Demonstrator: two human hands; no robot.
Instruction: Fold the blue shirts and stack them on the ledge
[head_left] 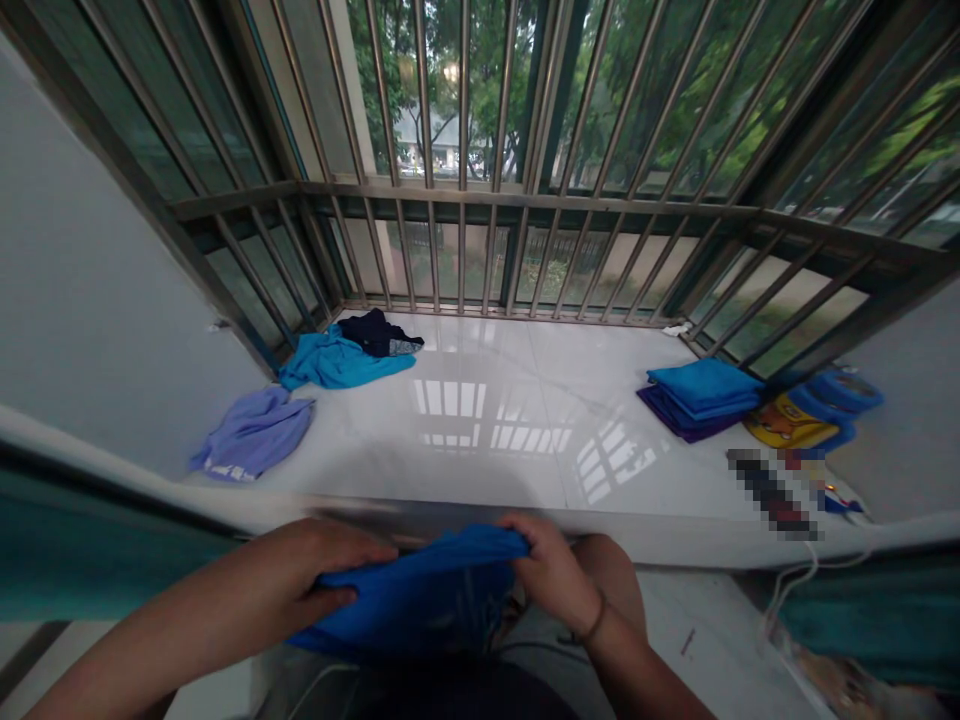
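Observation:
A royal blue garment (pixel 427 590) hangs below the front edge of the white window ledge (pixel 510 420), held between both hands. My left hand (pixel 330 565) lies curled over its left upper edge, fingers closed on the cloth. My right hand (pixel 551 570) pinches its right upper corner. Both hands are close to my body, just under the ledge rim.
On the ledge lie a lilac cloth (pixel 251 432), a turquoise garment (pixel 337 362) and a dark one (pixel 379 333) at the left. A folded blue-and-purple stack (pixel 701 397) and a yellow-blue bag (pixel 806 415) sit at the right. Metal window bars (pixel 480 200) enclose the ledge.

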